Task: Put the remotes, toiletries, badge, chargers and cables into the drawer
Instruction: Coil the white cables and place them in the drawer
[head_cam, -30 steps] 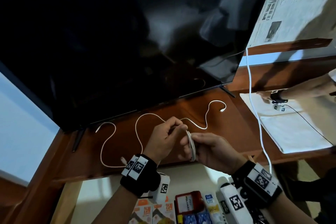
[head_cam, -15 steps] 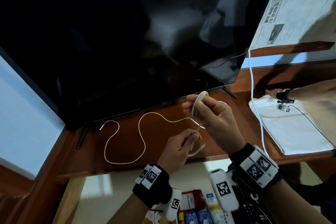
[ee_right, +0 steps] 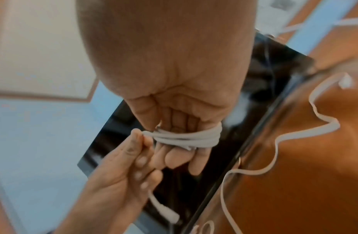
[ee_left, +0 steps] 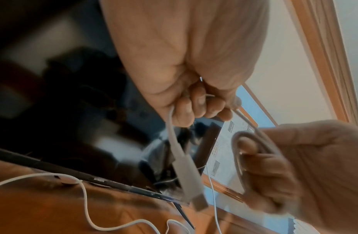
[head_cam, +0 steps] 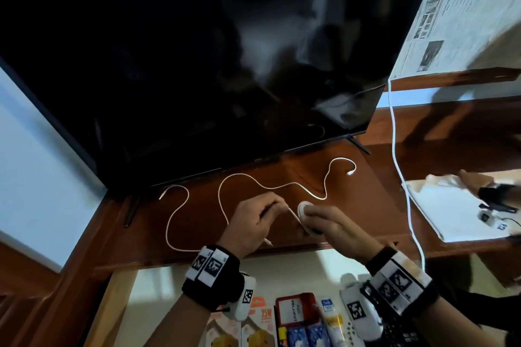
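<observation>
My right hand point(head_cam: 307, 213) holds a white cable point(head_cam: 302, 209) wound in a small coil round its fingers point(ee_right: 180, 159); the coil point(ee_right: 186, 139) shows clearly in the right wrist view. My left hand point(head_cam: 277, 207) pinches the cable's loose tail, and the plug end point(ee_left: 187, 172) dangles below it. Both hands hover over the front of the wooden desk point(head_cam: 352, 205). A second white cable point(head_cam: 245, 177) snakes loose across the desk. Below, the open drawer point(head_cam: 158, 290) holds charger boxes point(head_cam: 253, 327), a red badge point(head_cam: 293, 313), toiletries point(head_cam: 331, 318) and a black remote point(head_cam: 400, 335).
A large black TV point(head_cam: 197, 65) stands just behind the hands. A thick white cord point(head_cam: 394, 135) hangs down at the right. Another person's hand point(head_cam: 485, 189) rests on a white cloth point(head_cam: 451, 211) at the far right, below a newspaper point(head_cam: 465, 22).
My right hand has come down from in front of the TV with the coil and met my left hand at the desk front. The loose tail is shorter.
</observation>
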